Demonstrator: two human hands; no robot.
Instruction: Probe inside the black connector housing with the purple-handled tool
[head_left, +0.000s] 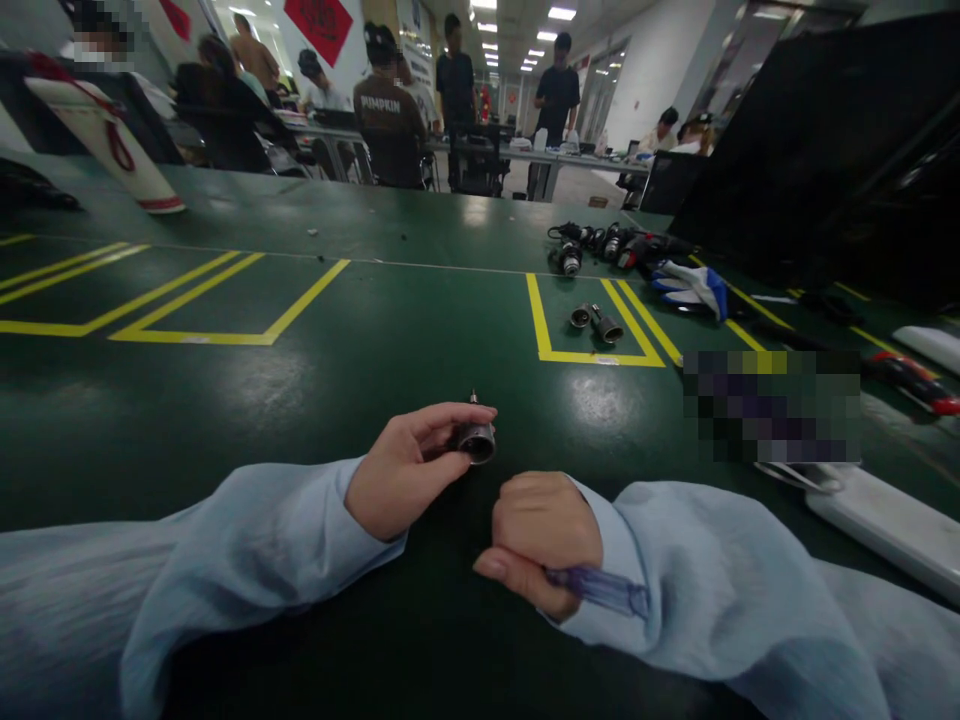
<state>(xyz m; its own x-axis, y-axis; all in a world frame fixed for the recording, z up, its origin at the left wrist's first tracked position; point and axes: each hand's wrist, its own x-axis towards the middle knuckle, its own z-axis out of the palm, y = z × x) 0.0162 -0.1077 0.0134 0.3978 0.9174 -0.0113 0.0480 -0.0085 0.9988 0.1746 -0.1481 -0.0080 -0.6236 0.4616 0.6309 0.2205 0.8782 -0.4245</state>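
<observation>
cup part (478,436) in l hand (409,462) over ctr of table (420,340), r hand (546,530) w/ tool handle (604,590) just r + nearer. 2 more cup parts (609,330) in taped box (562,356) ahead-r. tool heap (571,258) behind box, glove (684,285) r of box.

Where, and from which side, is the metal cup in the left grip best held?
Probably by the outer wall of the metal cup, from the left, as the left grip does: the wall is round and broad, its mouth opens toward the camera, and the shank pointing away looks thin.
</observation>
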